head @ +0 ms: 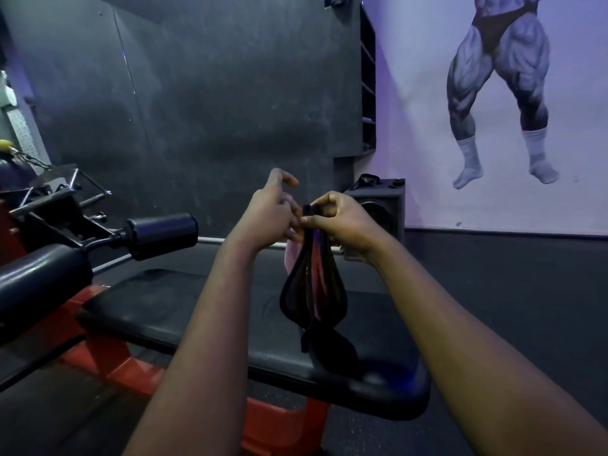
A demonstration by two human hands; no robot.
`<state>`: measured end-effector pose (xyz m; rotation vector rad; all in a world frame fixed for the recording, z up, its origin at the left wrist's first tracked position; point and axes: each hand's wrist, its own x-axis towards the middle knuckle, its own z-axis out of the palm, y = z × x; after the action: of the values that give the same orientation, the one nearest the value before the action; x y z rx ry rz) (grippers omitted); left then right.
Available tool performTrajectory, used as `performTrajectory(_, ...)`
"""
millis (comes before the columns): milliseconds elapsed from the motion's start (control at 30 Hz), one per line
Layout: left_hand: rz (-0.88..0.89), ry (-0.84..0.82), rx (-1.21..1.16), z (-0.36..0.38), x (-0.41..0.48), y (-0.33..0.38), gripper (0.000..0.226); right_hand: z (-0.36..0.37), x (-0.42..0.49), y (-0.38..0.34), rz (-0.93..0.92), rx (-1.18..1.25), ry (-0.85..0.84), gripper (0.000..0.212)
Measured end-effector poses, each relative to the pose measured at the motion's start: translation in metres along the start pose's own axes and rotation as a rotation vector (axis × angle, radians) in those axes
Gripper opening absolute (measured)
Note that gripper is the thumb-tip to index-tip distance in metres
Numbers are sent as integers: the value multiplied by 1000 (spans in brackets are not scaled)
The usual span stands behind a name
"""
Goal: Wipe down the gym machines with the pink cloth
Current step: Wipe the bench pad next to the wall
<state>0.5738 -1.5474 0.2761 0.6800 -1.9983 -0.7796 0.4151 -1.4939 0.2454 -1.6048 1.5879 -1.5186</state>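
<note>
Cloth (pixel 291 255), pink, hangs from the left hand (pixel 268 210), whose lower fingers curl round it while the index finger and thumb stand free. Right hand (pixel 342 218) is close against the left, and its fingers (pixel 324 202) pinch the top of a black strap (pixel 337 291). Strap loops hang beside and in front of the cloth, their lower end resting on the pad (pixel 197 311) of the red-framed machine (pixel 108 360).

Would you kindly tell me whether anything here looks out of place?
A black looped strap, pinched by the right hand, dangles with its lower end on the black padded bench, a loose accessory where wiping is due. The pink cloth hangs behind it from the left hand.
</note>
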Motion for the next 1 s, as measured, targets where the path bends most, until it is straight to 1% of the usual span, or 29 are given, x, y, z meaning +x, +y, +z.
performTrajectory(67, 14, 6, -98, -2, -2, -7, 36, -7, 2, 0, -46, -34, 25, 23)
performTrajectory(100, 14, 5, -62, -4, -4, -14, 34, -11, 3, 0, -73, -39, 39, 22)
performTrajectory(133, 4, -20, 29, -6, -6, -22, 31, -16, 4, -1, -92, -30, 49, 22)
performTrajectory(200, -28, -97, 153, -8, -13, -36, 27, -25, 4, -6, -111, -10, 73, 27)
performTrajectory(267, -25, -133, 136, -6, -18, -49, 22, -33, 4, -7, -122, -17, 99, 33)
performTrajectory(367, -32, -241, 78, 2, -22, -62, 29, -37, 4, -4, -115, -22, 87, 38)
performTrajectory(433, -58, -314, 45, 9, -25, -67, 28, -38, 4, 2, -112, -20, 106, 41)
performTrajectory(500, -50, -337, 13, 15, -27, -73, 28, -43, 6, 10, -95, -10, 149, 42)
performTrajectory(567, -25, -351, 32, 19, -31, -76, 31, -47, 7, 19, -67, 2, 196, 41)
performTrajectory(633, -14, -420, 84, 22, -31, -81, 29, -51, 8, 26, -34, 28, 267, 41)
performTrajectory(667, -6, -466, 120, 23, -31, -83, 33, -52, 6, 27, -18, 34, 303, 41)
performTrajectory(733, 1, -529, 197, 23, -30, -84, 51, -54, 1, 29, 11, 33, 343, 42)
performTrajectory(800, 35, -549, 308, 18, -25, -80, 57, -58, -3, 35, 51, -1, 349, 43)
performTrajectory(833, 47, -554, 340, 14, -21, -76, 53, -61, -5, 39, 79, -26, 350, 42)
performTrajectory(933, 46, -507, 300, -5, -12, -55, 19, -71, -13, 47, 231, -81, 337, 36)
performTrajectory(1000, -19, -440, 214, -20, -8, -43, 11, -79, -21, 45, 348, -22, 256, 34)
